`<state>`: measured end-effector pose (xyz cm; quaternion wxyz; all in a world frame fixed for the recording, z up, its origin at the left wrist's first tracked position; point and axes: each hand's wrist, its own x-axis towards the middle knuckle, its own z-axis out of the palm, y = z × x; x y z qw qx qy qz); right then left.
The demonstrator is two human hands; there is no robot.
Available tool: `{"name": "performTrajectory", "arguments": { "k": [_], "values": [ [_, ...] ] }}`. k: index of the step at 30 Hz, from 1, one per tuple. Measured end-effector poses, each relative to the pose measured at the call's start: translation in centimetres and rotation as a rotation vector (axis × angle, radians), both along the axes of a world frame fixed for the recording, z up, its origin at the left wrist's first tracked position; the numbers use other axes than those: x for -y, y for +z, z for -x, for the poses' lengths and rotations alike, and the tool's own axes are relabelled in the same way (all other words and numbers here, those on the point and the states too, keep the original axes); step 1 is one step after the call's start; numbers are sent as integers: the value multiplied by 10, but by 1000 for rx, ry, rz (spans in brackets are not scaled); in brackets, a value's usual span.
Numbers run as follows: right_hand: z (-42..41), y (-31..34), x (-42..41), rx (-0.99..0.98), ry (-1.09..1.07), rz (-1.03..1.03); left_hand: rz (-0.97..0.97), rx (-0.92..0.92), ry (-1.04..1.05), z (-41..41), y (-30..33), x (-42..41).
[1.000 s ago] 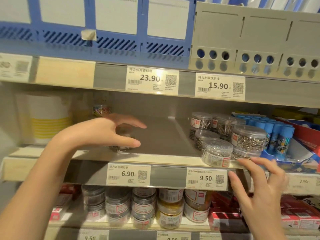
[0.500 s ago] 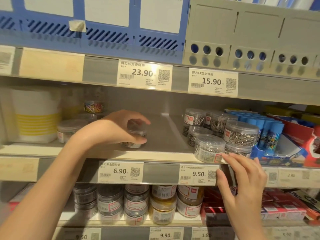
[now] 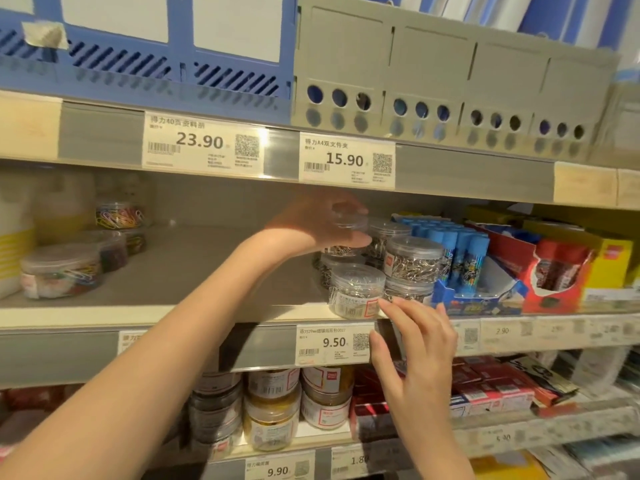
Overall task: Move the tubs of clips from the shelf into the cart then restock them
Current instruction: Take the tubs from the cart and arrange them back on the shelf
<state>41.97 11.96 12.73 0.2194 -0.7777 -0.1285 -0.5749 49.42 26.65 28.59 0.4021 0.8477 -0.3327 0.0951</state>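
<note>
Now, left hand [image 3: 323, 225]: a small clear tub [image 3: 349, 216] is gripped from above, held over the stacked tubs of silver clips [image 3: 412, 259] on the middle shelf [image 3: 180, 268].
Right hand [image 3: 417, 351]: fingers are spread and relaxed, fingertips just beside the front tub [image 3: 355, 291] at the shelf edge.
Left side: tubs of coloured clips [image 3: 60, 270] are seen.

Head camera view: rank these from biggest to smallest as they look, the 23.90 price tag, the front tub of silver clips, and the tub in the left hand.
1. 23.90 price tag, widest.
2. Front tub of silver clips.
3. Tub in the left hand: the tub looks smallest, but the fingers partly cover it and it sits farther back, so this is unsure.
</note>
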Motion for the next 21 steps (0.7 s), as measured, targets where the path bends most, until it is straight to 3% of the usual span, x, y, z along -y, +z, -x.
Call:
{"name": "performTrajectory", "arguments": {
  "k": [12, 21],
  "values": [
    [-1, -1, 1, 11, 21, 0, -109, 108, 190, 2, -17, 12],
    [3, -2, 3, -17, 27, 20, -116, 90, 184, 4, -22, 13]
  ]
}}
